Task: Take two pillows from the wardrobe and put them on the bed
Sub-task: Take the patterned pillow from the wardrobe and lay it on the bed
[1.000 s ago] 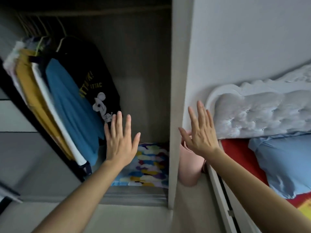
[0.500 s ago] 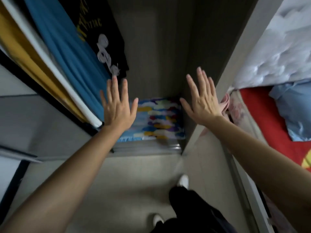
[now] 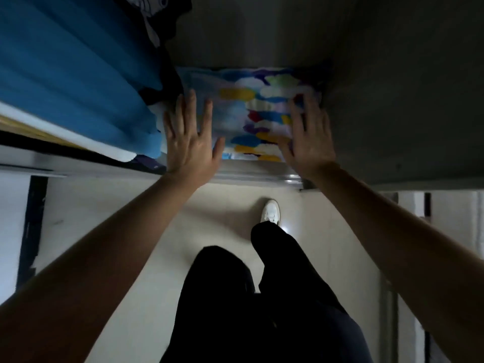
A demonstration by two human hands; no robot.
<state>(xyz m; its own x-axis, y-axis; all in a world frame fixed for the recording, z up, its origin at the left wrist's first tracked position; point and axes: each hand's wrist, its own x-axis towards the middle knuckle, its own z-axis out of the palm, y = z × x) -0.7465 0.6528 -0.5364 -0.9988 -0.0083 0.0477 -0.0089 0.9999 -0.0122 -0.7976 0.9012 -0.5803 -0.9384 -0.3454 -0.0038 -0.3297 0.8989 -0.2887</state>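
Note:
A pillow (image 3: 246, 106) with a blue, yellow, white and purple patchwork cover lies flat on the wardrobe floor. My left hand (image 3: 190, 142) is spread open over its left front part, fingers apart. My right hand (image 3: 306, 140) is spread open over its right front corner. Neither hand has closed on the fabric. Whether the palms touch the pillow I cannot tell. A second pillow is not visible, and the bed is out of view.
Hanging clothes, a blue garment (image 3: 73, 82) and a black printed one (image 3: 159, 19), crowd the wardrobe's left side above the pillow. The grey wardrobe side wall (image 3: 392, 87) stands at right. The sliding-door track (image 3: 256, 176) runs along the front. My legs and white shoe (image 3: 271, 212) stand on pale floor.
The view has tipped down and closer into the wardrobe. Both open hands have dropped from mid-air to just over the pillow. The bed has left the view.

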